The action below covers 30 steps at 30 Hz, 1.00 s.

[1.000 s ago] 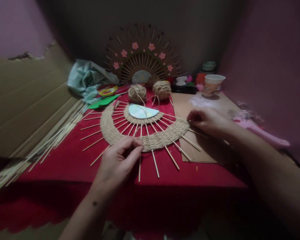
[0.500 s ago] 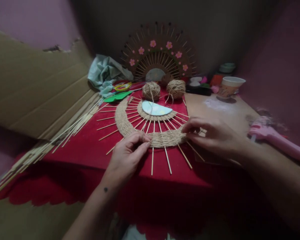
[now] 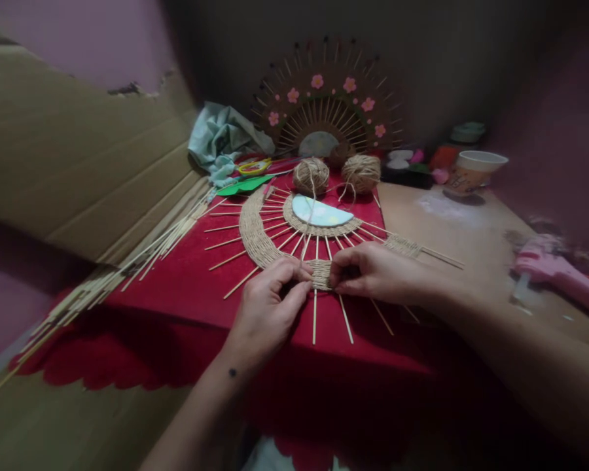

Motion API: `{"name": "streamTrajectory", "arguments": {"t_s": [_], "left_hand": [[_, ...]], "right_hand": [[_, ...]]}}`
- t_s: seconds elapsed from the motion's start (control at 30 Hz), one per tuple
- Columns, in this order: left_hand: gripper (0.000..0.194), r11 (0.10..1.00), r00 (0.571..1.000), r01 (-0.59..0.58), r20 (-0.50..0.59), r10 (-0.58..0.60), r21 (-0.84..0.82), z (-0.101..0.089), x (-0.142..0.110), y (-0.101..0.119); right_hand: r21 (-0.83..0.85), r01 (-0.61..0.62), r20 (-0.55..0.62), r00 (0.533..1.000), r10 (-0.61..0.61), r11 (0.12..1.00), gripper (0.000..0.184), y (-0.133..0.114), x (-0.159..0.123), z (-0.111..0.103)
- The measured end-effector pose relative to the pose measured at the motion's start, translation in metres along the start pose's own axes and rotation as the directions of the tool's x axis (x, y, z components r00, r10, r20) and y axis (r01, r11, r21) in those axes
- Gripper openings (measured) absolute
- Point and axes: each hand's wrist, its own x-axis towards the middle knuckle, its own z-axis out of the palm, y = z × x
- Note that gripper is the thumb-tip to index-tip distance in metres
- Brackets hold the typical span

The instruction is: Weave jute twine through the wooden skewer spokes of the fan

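Note:
A half-round woven fan (image 3: 255, 229) lies on the red cloth, its thin wooden sticks spreading from a pale blue painted half-disc (image 3: 321, 210) and a twine band curving across them. My left hand (image 3: 272, 304) is closed, thumb and finger pinching the band's near edge. Just to its right, my right hand (image 3: 375, 271) pinches the same band, a short stretch of weave showing between the two. Twine runs over the half-disc from the left twine ball (image 3: 311, 175) toward my left fingers. Another twine ball (image 3: 361, 174) sits beside it.
A finished-looking flowered fan (image 3: 334, 98) stands at the back. Loose sticks (image 3: 161, 239) lie along the left cardboard. Yellow-handled scissors (image 3: 255, 167), a green sheet (image 3: 244, 186) and crumpled cloth (image 3: 226, 137) are back left. At right are a paper cup (image 3: 476, 171) and pink glue gun (image 3: 559, 265).
My right hand has moved left along the band, close to my left hand, uncovering the fan's right end. The left hand keeps its pinch. The whole view has shifted slightly.

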Motion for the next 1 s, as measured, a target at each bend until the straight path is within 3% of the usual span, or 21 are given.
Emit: {"name": "streamTrajectory", "arguments": {"t_s": [0.27,0.43,0.6,1.0], "left_hand": [[0.01,1.0,1.0,-0.01,-0.012,0.01,0.028,-0.002,-0.004,0.004],[0.011,0.996,0.999,-0.039,0.026,0.037,0.086,-0.004,-0.006,0.004],[0.01,0.988,0.994,-0.078,0.083,0.067,0.134,-0.009,-0.009,0.005],[0.008,0.991,0.993,-0.055,0.11,0.042,0.12,-0.012,-0.014,0.011]], "right_hand": [[0.121,-0.035,-0.057,0.997,0.042,0.992,0.005,0.001,-0.002,0.009],[0.147,0.007,-0.12,0.993,0.011,0.989,0.003,0.008,0.001,0.017],[0.254,0.002,-0.084,0.996,0.02,0.967,0.002,0.007,0.0,0.018],[0.044,0.026,-0.147,0.989,-0.019,0.999,0.002,0.01,-0.002,0.019]]}}
